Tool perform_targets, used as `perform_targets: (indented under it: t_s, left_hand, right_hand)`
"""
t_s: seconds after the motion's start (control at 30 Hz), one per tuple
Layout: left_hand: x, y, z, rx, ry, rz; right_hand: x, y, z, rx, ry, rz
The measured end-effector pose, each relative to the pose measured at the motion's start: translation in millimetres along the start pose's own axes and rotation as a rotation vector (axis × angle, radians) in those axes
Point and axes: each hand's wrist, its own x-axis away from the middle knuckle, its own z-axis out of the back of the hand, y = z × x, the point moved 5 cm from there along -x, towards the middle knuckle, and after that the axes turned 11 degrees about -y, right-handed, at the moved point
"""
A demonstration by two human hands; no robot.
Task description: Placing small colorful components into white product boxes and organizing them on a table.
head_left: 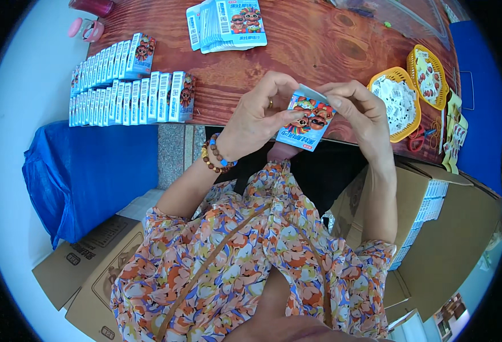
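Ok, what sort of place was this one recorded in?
Probably a small hand-packing workspace: small blue boxes stand in rows on a wooden table, yellow baskets hold small packets, and a large open cardboard box sits beside the person.

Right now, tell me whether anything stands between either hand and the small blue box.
Nothing visible does: the left hand holds the small blue box, and the right hand touches its top edge.
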Motion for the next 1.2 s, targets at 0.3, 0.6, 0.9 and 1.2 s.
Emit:
perform_targets:
  t_s: [0.3, 0.6, 0.9, 1.2]
  left_hand:
    - [0.3, -3.9, -2.4, -0.117, -0.008, -0.041]
    - [1.9, -6.6, 4.7, -0.294, -0.042, -0.05]
    - [4.3, -8.7, 0.3, -0.266, -0.025, 0.064]
    - [-2.2, -12.3, 1.5, -0.133, -0.006, -0.049]
  right_hand:
    - [6.5, -3.5, -0.8, 0.188, -0.041, -0.116]
    - [7.8, -5.4, -5.8, 0.107, -0.006, -0.404]
    - [12.1, -4.7, -9.1, 0.28, -0.05, -0.305]
    - [19.3, -4.4, -22.9, 0.612, -0.026, -0.006]
